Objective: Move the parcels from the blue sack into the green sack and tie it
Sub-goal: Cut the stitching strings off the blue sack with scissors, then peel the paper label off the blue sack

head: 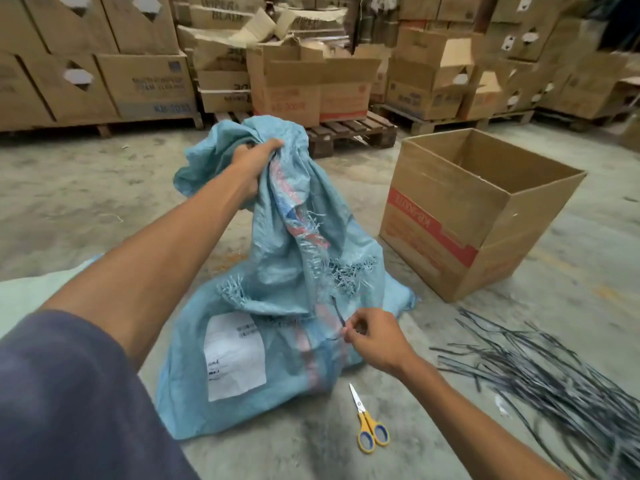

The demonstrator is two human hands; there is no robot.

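Gripped blue sack neck with left hand, right hand pinched on dark tie; risked tearing frayed weave.

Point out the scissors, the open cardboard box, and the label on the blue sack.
scissors (369, 422): head view, yellow handles.
open cardboard box (446, 216): head view, left outer wall.
label (235, 355): head view, centre of white sheet.

A bare concrete floor is seen, on which a blue sack, scissors, an open carton, dark strips at lower right and pallets at centre top are rested.
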